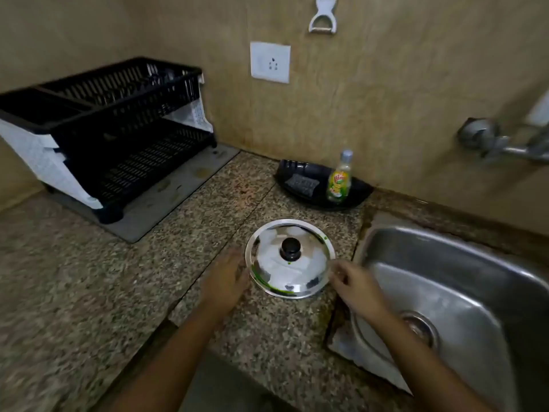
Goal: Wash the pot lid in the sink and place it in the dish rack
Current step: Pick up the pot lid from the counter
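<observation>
A shiny steel pot lid (300, 273) with a black knob lies flat on the granite counter, just left of the sink (463, 281). Green smears mark its rim. My left hand (227, 279) is at the lid's left edge, fingers spread, touching or nearly touching the rim. My right hand (355, 285) is at the lid's right edge, fingers loosely curled near the rim; motion blur hides whether it grips. The black two-tier dish rack (118, 126) stands at the back left on a grey mat.
A black tray (356, 188) by the wall holds a dish soap bottle (339, 179) and a scrub pad (301, 182). A wall tap (505, 144) juts out above the sink at the right. A wall socket (269, 62) and a hanging peeler (322, 16) sit above.
</observation>
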